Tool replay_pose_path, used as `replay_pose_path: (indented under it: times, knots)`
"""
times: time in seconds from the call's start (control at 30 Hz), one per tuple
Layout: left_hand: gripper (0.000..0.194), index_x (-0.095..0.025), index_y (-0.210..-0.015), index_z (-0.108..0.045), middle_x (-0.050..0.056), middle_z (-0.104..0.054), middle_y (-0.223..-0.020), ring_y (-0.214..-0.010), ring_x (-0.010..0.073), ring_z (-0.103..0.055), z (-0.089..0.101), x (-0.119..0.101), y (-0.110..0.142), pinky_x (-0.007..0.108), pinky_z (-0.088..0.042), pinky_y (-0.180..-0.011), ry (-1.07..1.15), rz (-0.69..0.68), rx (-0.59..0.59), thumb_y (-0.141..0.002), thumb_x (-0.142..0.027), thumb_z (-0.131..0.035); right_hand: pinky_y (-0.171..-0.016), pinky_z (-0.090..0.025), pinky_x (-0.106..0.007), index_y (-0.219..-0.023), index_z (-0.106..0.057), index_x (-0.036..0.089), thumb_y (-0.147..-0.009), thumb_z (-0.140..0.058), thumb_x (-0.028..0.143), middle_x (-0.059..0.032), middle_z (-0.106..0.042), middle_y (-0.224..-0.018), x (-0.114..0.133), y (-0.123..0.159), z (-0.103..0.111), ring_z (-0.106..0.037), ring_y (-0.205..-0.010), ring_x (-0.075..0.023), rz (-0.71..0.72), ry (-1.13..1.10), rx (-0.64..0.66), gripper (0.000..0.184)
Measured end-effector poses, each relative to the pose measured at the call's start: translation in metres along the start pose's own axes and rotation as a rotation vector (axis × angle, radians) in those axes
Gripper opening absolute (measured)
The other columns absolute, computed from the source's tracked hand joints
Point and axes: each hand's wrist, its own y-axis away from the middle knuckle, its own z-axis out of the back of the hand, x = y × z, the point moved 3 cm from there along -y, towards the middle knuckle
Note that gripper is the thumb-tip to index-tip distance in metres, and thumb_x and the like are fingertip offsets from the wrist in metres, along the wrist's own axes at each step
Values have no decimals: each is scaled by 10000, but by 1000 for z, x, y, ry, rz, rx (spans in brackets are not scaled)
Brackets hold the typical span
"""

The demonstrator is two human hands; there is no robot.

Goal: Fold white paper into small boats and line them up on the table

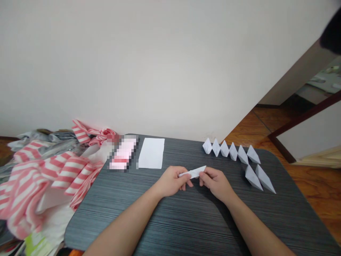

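Note:
A small folded white paper [196, 172], long and pointed at its right end, is held a little above the dark table between both my hands. My left hand [174, 181] pinches its left part, thumb on top and fingers curled beneath. At the right part, my right hand [216, 182] grips the edge between thumb and fingers. Beyond my right hand stand several folded paper boats [233, 152] in a row, with two more paper boats [259, 179] nearer to me. A sheet of white paper [151, 153] lies flat beyond my left hand.
The dark wood-grain table [170, 220] meets a pale wall [160, 71] at its far edge. A blurred-out pink item [122, 153] lies at the far left. Red-and-white striped cloth [71, 170] and bags are heaped left of the table. Wooden floor [319, 177] shows at right.

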Motion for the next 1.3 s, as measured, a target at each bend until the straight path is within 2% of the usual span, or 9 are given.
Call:
replay_pose_path:
  times: [0.13, 0.3, 0.5, 0.67, 0.8, 0.9, 1.1, 1.3]
  knots:
    - [369, -113, -803, -639, 60, -664, -710, -510, 82, -530, -1, -2, 0, 188, -403, -479, -19, -31, 12, -849, -436, -466, -545, -396, -240, -692, -630, 164, -885, -489, 332, -7, -605, -554, 9, 0, 0, -539, -531, -134, 48, 109, 21, 293]
    - [347, -122, -815, -629, 59, -674, -744, -500, 78, -535, -2, -2, 0, 177, -384, -457, -45, -36, 16, -864, -414, -448, -554, -397, -243, -654, -610, 174, -880, -496, 288, -3, -605, -556, 16, 1, -5, -547, -532, -133, 113, 183, 71, 277]
    - [359, -115, -807, -616, 69, -678, -743, -509, 88, -553, -1, -1, 0, 183, -395, -456, -17, -13, -10, -869, -419, -435, -530, -384, -230, -693, -592, 177, -874, -505, 282, 10, -583, -572, 15, 1, -9, -523, -527, -124, 108, 161, 80, 226]
    - [351, -121, -815, -597, 73, -675, -797, -550, 93, -570, 0, -2, 0, 196, -421, -489, 17, -54, -7, -882, -415, -417, -548, -385, -231, -755, -598, 179, -889, -478, 263, 12, -569, -600, 14, 0, -8, -519, -553, -124, 90, 147, 66, 199]
    - [294, -148, -940, -507, 64, -660, -812, -574, 103, -587, 0, 0, -2, 203, -438, -492, 145, -71, -30, -891, -418, -402, -578, -394, -237, -779, -598, 179, -895, -462, 238, 8, -576, -629, 14, 0, -6, -531, -580, -128, 95, 113, 51, 188]
    - [241, -166, -938, -463, 56, -649, -824, -638, 118, -610, 0, 2, -2, 203, -449, -510, 162, -85, -44, -879, -399, -440, -588, -396, -240, -799, -597, 179, -898, -459, 236, 10, -571, -628, 12, 0, -6, -533, -586, -130, 93, 103, 52, 179]
    - [202, -167, -917, -499, 7, -595, -700, -613, 110, -568, 0, 2, -2, 213, -437, -550, 40, -104, -62, -885, -354, -430, -592, -392, -244, -780, -584, 181, -900, -465, 256, 11, -564, -624, 9, 0, -5, -526, -595, -133, 79, 121, 22, 185]
    - [196, -146, -810, -592, -4, -559, -682, -600, 89, -474, 2, -3, 0, 199, -355, -549, -245, -200, -139, -866, -257, -441, -624, -401, -248, -713, -596, 181, -891, -490, 251, 9, -586, -609, 11, 1, -4, -552, -607, -133, 127, 121, 15, 219]
